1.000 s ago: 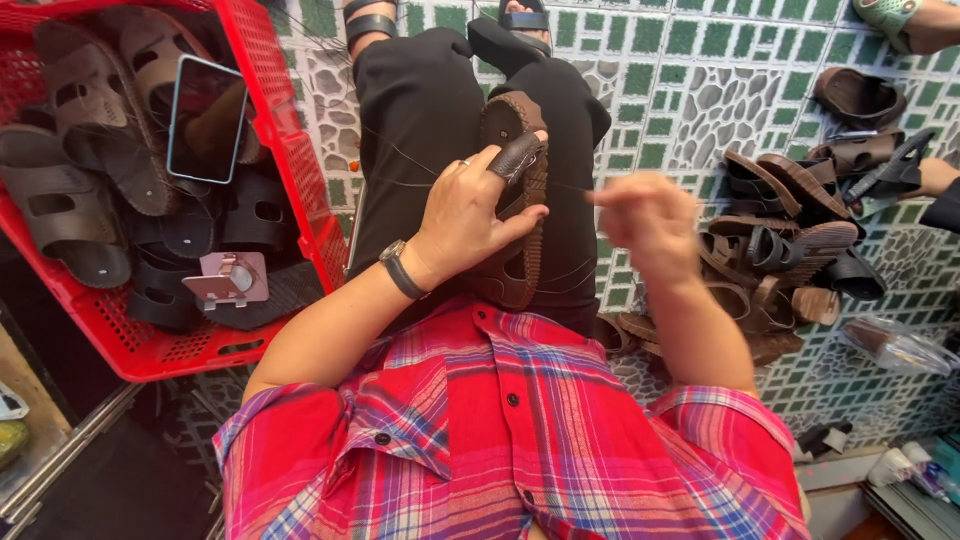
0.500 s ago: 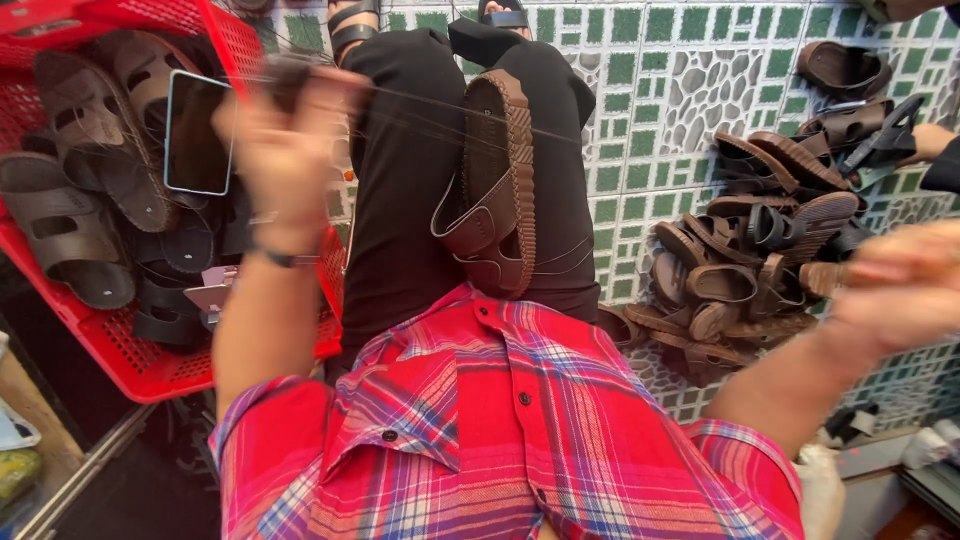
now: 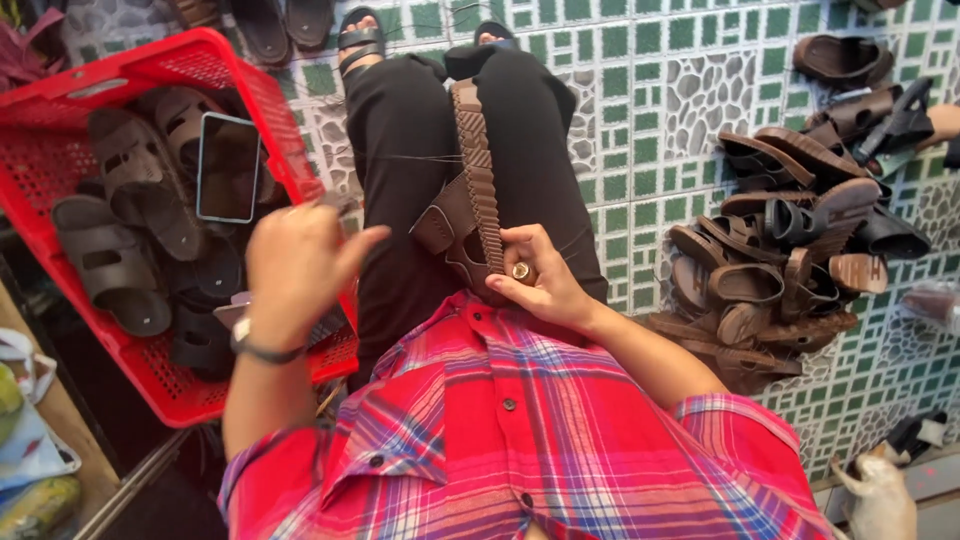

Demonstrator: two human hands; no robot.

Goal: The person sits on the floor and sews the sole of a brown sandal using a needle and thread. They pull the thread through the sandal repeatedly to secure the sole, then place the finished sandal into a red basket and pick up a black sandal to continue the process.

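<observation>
Brown sandal (image 3: 468, 215) on edge along the lap, sole ridges up, toe toward the feet. Right hand (image 3: 535, 280) now back on its heel end, fingers closed around it, ring showing; half a second ago flung wide to the right. Left hand (image 3: 300, 265) lowered from its high pull, blurred, fingers pinched on something small, perhaps a needle. Thin thread (image 3: 420, 157) across the thighs. Stitch apparently drawn through. Red basket (image 3: 150, 60) of sandals, phone (image 3: 228, 165) on top, at left; sandal pile (image 3: 780, 250) on tiled floor (image 3: 640, 90) at right.

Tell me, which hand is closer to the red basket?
Left. The left hand hovers over the red basket's near edge; the right hand holds the brown sandal on the lap.
</observation>
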